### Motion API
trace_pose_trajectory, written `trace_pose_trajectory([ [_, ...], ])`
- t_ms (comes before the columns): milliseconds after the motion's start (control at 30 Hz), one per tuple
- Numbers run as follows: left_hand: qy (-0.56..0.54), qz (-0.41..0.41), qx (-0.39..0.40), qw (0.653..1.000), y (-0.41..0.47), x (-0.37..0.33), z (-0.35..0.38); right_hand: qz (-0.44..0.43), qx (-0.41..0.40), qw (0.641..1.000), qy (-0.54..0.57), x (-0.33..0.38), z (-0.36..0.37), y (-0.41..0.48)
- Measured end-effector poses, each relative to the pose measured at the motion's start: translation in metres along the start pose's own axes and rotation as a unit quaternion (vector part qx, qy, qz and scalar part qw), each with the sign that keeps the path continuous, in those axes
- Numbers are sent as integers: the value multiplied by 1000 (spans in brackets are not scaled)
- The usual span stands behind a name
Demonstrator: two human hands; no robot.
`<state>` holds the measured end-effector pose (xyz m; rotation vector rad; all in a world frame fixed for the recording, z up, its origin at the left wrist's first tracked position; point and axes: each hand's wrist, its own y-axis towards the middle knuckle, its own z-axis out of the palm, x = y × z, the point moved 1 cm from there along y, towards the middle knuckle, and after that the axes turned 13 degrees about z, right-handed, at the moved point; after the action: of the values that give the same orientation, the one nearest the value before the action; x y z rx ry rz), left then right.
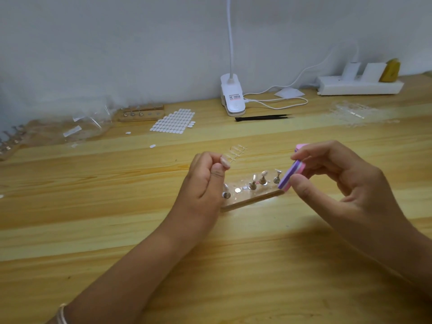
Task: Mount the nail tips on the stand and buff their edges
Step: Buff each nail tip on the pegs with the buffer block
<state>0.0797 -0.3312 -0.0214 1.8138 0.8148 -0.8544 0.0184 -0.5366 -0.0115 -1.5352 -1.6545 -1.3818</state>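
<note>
A small nail-craft work desk. A pale wooden plank tabletop (117,230) meets a plain white wall (117,43). On it stand a white clip-on lamp (232,97) and a white power strip (360,86)

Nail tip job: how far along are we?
Done: three metal pegs on the wooden stand appear to carry clear tips. In hand: left hand pinches one pale nail tip, right hand grips the pink-and-purple buffer block. Left: that tip's buffing, one bare stand slot, the clear tip strip behind.
</note>
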Motion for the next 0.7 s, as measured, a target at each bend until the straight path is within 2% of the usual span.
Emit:
trace_pose_trajectory([
  [233, 163, 23, 110, 980, 0, 5, 13, -1, 0, 1000, -9, 4, 0, -1],
  [400, 272, 24, 115, 955, -2, 7, 15, -1, -3, 1000, -16, 5, 0, -2],
  [567, 294, 60, 90, 950, -2, 9, 13, -3, -2, 1000, -19, 4, 0, -2],
  [700, 260, 44, 76, 962, -2, 11, 12, -7, 2, 999, -32, 3, 1, -2],
])
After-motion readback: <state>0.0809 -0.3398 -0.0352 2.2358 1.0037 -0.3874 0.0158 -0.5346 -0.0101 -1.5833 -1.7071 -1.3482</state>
